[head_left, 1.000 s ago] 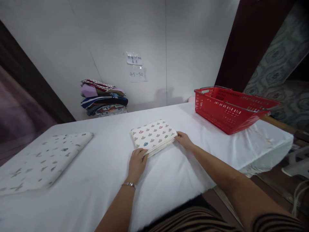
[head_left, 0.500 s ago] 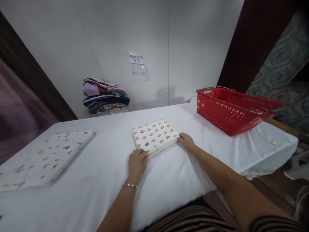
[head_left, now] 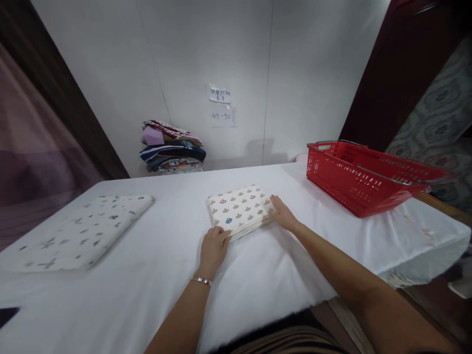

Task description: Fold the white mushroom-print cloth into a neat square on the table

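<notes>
The white, grey-patterned rectangular cloth (head_left: 240, 206) is folded, near layers uneven; left grip (head_left: 214, 248) pinches a corner, right grip (head_left: 283, 214) touches, open.

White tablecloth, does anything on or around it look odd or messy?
Two things stand out: faint brownish marks on the tablecloth near the red basket, perhaps stains or pattern, and a dark shape cut off at the picture's lower-left edge, too partial to identify. The folded cloth looks neat.
</notes>
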Demonstrator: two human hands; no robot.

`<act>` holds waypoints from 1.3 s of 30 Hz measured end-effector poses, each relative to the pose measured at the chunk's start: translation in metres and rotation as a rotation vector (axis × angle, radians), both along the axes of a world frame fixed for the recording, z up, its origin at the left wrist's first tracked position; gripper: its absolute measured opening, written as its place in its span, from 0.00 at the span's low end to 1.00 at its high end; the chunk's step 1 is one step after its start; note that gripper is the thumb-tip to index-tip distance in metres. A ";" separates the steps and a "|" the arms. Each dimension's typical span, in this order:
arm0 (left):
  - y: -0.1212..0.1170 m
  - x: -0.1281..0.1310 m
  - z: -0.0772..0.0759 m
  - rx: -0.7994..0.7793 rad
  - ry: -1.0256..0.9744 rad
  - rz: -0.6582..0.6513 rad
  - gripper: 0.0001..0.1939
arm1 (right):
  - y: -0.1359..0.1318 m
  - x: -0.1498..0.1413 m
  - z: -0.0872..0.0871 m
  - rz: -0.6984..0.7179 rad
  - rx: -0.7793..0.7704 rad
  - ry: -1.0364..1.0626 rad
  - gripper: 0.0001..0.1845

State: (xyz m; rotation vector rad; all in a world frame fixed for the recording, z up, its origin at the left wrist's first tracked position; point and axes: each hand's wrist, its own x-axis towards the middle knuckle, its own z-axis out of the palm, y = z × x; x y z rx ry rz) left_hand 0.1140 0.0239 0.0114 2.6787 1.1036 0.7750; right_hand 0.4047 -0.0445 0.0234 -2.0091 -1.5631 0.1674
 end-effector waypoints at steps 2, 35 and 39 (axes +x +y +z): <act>0.000 0.000 0.000 0.005 0.002 0.007 0.12 | 0.003 -0.008 0.000 0.095 -0.076 -0.092 0.36; 0.003 -0.015 0.003 -0.556 -0.267 0.156 0.14 | 0.043 -0.088 0.001 0.317 -0.268 -0.242 0.33; -0.002 -0.010 0.003 -0.497 -0.206 0.208 0.10 | 0.035 -0.087 0.006 0.414 -0.158 -0.170 0.32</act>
